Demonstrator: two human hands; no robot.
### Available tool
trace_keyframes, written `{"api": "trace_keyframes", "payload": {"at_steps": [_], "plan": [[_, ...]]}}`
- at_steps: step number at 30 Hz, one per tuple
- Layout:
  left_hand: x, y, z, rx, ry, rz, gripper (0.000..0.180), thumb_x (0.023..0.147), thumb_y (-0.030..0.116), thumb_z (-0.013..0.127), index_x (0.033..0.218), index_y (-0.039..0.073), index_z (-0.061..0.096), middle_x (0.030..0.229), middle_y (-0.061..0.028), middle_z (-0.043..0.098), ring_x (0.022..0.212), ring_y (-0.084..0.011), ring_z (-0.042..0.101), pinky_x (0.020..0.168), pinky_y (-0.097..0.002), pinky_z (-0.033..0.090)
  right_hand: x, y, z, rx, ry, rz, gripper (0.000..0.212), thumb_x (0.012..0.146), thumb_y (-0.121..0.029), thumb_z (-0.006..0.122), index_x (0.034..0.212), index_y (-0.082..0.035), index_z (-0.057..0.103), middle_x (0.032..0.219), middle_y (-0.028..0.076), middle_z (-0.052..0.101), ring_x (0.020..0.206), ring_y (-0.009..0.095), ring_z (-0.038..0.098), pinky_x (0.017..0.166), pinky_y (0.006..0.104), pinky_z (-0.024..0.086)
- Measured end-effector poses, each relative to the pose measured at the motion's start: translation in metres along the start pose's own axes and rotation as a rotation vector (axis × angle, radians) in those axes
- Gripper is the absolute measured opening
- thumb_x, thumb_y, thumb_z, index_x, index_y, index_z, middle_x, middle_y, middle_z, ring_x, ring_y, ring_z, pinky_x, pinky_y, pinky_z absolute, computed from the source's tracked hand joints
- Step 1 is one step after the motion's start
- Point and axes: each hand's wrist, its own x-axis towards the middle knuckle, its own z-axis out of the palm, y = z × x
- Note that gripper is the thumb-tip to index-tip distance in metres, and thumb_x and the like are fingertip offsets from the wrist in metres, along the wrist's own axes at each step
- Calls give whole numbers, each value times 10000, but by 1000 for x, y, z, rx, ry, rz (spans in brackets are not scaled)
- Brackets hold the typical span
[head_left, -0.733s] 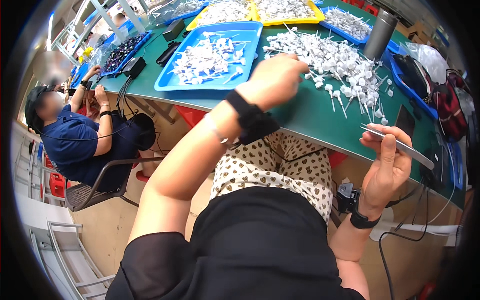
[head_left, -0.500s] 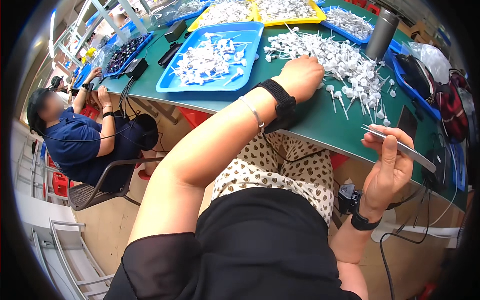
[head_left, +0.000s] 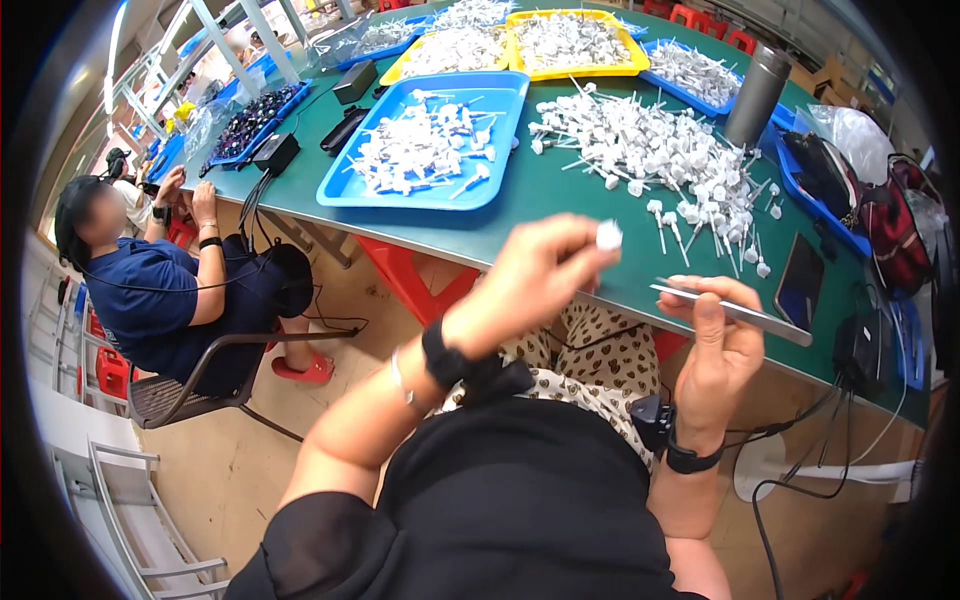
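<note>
Pinched between the thumb and fingers of my left hand (head_left: 540, 268) is a small white plastic part (head_left: 609, 236), held in front of the table edge. My right hand (head_left: 722, 345) grips metal tweezers (head_left: 760, 319), their tips pointing left toward the left hand. A heap of white stemmed plastic parts (head_left: 660, 140) lies on the green table (head_left: 400, 222) beyond both hands. Left of the heap, a blue tray (head_left: 335, 190) holds more of these white parts.
Yellow trays (head_left: 545, 72) and a blue tray (head_left: 725, 112) of white parts stand at the back. To the right are a grey cylindrical bottle (head_left: 757, 98), a phone (head_left: 800, 280) and bags (head_left: 900, 235). A seated co-worker (head_left: 150, 270) is at the left.
My left hand has drawn back from the heap toward me with a white part in its fingers. My right hand and the tweezers have shifted left and slightly down.
</note>
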Motion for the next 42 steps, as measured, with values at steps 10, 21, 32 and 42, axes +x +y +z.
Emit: {"api": "trace_keyframes", "payload": {"at_steps": [10, 21, 32, 42], "plan": [[-95, -36, 16, -193, 157, -54, 126, 970, 53, 681, 1055, -32, 721, 963, -75, 690, 793, -119, 679, 695, -254, 558, -31, 17, 35, 61, -178, 186, 150, 1021, -64, 611, 1129, 38, 587, 1048, 125, 710, 934, 157, 693, 874, 302, 578], [-104, -50, 19, -126, 279, 52, 136, 912, -8, 712, 1044, 11, 739, 882, -72, 666, 764, -156, 659, 651, -282, 522, -44, 29, 45, -205, -248, 97, 79, 977, -33, 675, 1023, 31, 672, 941, 71, 723, 786, 105, 667, 687, 231, 516], [-104, -52, 18, -50, 280, 69, 150, 899, -6, 722, 1044, 25, 743, 885, -89, 677, 771, -195, 666, 667, -300, 526, -42, 32, 44, -253, -281, 40, 87, 977, -26, 669, 1036, 37, 661, 937, 106, 736, 805, 159, 720, 712, 266, 563], [-105, -52, 19, -8, 288, 88, 159, 894, 6, 729, 1046, 46, 753, 878, -82, 675, 771, -202, 660, 666, -306, 525, -43, 34, 44, -274, -278, 21, 80, 977, -22, 669, 1032, 36, 661, 925, 95, 736, 779, 150, 708, 696, 260, 556]]}}
